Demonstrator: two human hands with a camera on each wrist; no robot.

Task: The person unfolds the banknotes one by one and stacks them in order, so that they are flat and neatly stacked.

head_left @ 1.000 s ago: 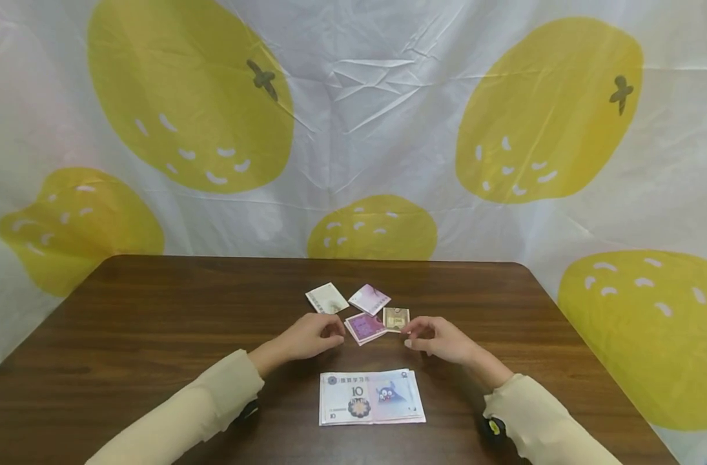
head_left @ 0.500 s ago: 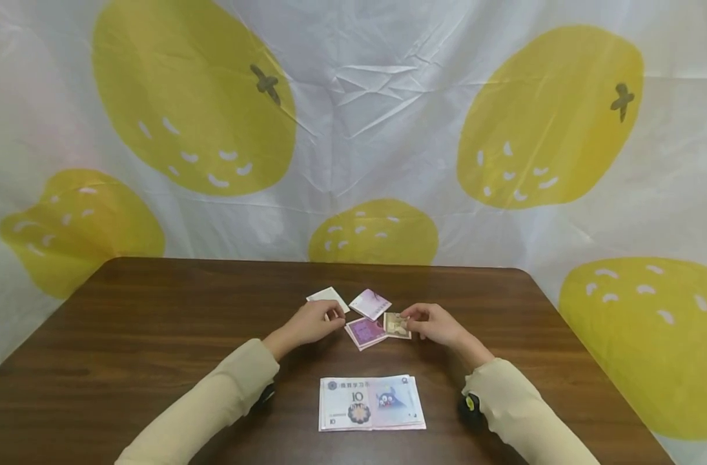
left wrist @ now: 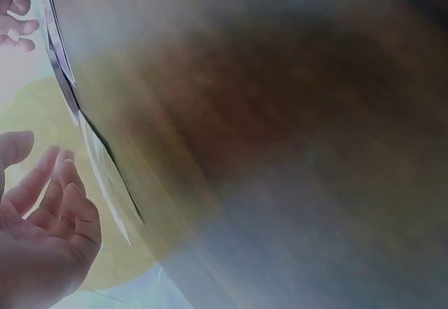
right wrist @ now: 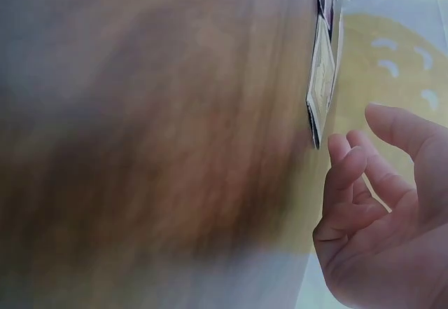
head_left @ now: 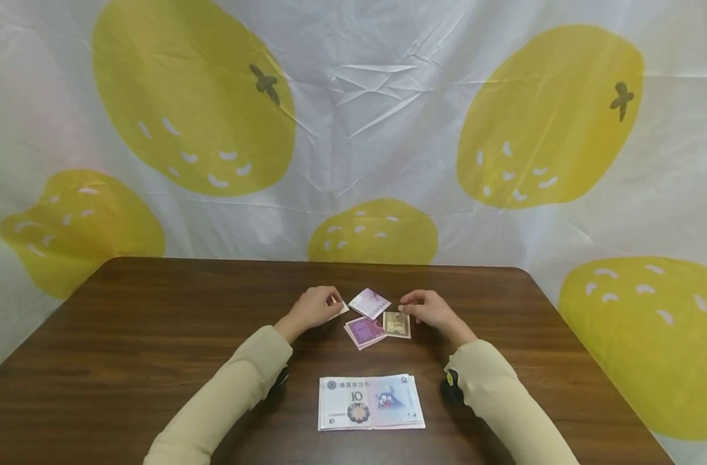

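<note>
We see both hands around the dark purple notes (head_left: 365,331) on the worktop (head_left: 155,323). Behind their left, the left hand (head_left: 314,307), thumb and fingers apart, mostly hides a pale note (head_left: 341,311); at their right, the right hand (head_left: 432,309), likewise parted, hovers by a brown note (head_left: 396,327). A lilac note (head_left: 369,301) lies just behind them, stacked 10 notes (head_left: 370,403) in front, a fruit-print cloth (head_left: 376,148) well beyond.

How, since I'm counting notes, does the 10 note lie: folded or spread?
Spread: the 10 note lies flat, left and right printed halves both showing.
</note>
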